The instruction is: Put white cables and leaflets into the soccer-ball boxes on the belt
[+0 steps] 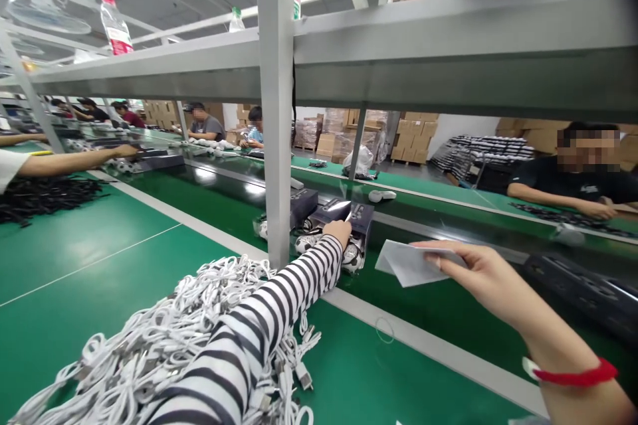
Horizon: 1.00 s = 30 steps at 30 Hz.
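My left hand (337, 234), in a black-and-white striped sleeve, reaches over the conveyor to a dark printed box (361, 218). Its fingers are closed at the box; a small white tip shows there, but what they grip I cannot make out. Black-and-white patterned items in clear wrap (353, 255) lie at the box's near side. To the right, my right hand (466, 262), with a red band on the wrist, pinches folded white paper (406, 262) above the belt. Below my left arm spreads a heap of bundled white cables (199, 312).
A grey post (275, 113) stands just left of my left hand, under a long overhead shelf (448, 33). More dark boxes (588, 285) lie on the belt at right. A co-worker's arm (74, 161) reaches in from the left; another person (573, 176) sits across the line.
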Each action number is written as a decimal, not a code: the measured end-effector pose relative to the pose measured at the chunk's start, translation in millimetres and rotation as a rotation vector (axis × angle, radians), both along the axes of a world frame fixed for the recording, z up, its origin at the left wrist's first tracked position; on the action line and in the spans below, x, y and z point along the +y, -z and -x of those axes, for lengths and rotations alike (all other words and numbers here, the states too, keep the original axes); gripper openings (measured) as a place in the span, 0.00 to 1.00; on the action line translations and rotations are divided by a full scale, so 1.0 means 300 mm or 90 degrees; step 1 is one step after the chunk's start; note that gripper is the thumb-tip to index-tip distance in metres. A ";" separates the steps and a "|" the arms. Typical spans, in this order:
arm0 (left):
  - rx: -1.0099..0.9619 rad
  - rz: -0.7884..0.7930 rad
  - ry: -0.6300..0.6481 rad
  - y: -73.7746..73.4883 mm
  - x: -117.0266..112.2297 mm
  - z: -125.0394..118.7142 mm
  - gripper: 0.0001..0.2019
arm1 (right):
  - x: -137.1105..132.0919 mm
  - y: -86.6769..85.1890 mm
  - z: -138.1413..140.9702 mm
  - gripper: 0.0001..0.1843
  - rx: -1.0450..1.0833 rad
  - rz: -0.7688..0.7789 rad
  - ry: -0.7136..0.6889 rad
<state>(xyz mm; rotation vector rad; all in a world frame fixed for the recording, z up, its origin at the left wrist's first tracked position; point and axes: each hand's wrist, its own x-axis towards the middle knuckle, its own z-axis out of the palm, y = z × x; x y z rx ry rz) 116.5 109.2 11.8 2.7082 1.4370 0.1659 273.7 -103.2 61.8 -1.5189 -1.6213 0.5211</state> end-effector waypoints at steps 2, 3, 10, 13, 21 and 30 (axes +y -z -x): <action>-0.001 -0.002 0.006 -0.008 0.010 0.024 0.14 | 0.016 0.008 0.006 0.14 -0.050 -0.116 0.081; -0.005 -0.002 0.001 -0.018 0.017 0.041 0.14 | 0.032 0.020 0.014 0.14 -0.065 -0.171 0.109; -0.039 0.040 -0.118 -0.072 0.073 0.176 0.25 | 0.234 0.215 0.097 0.22 -0.414 -0.156 0.064; -0.020 0.056 -0.130 -0.048 0.074 0.194 0.24 | 0.297 0.254 0.103 0.22 -0.580 -0.005 0.059; 0.034 0.025 -0.055 0.015 0.077 0.177 0.18 | 0.284 0.149 0.115 0.21 -0.621 0.051 -0.005; 0.034 0.012 -0.010 0.023 0.056 0.150 0.14 | 0.308 0.188 0.001 0.21 -0.691 0.141 0.092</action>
